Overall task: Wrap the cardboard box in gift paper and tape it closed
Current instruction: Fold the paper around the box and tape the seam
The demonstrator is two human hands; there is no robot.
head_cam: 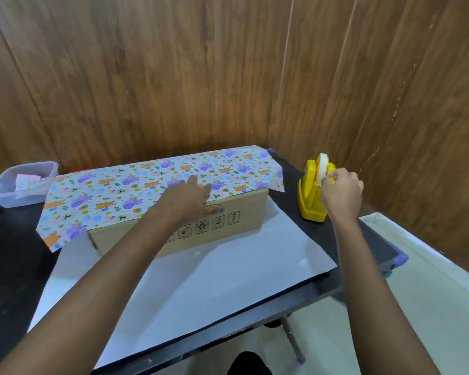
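Box: the cardboard box (pixel 222 226) is long, low and plain brown, and lies lengthwise across the middle of the table (pixel 11 253). Its near side is bare and shows a row of small black-printed handling symbols.
Paper: the gift paper (pixel 106 196) is folded up from behind and over the top of the box. Its printed face is pale with purple and orange cartoon animals, green sprigs and little rainbows. Its plain white, slightly glossy underside spreads flat on the table near the box, reaching the near edge.
Paper ends: the printed sheet overhangs the box at the left and right ends, drooping at the corners.
Left hand: the left hand (pixel 187 198) lies palm down on the paper at the near top edge of the box. Its fingers (pixel 192 180) are straight and spread apart, and the thumb reaches down onto the bare cardboard.
Right hand: the right hand (pixel 341 193) is at the tape dispenser (pixel 309 201), fingers curled together and pinching the end of the tape (pixel 323 165).
Dispenser: yellow moulded plastic, standing upright on the right of the table and apart from the box, with the roll set on edge at its top.
Table: black, matt, flat-topped.
Tub: a clear plastic tub (pixel 8 196) with rounded corners sits at the far left and holds some paper scraps.
Wall: wood-grain panels (pixel 173 77) stand behind and to the right.
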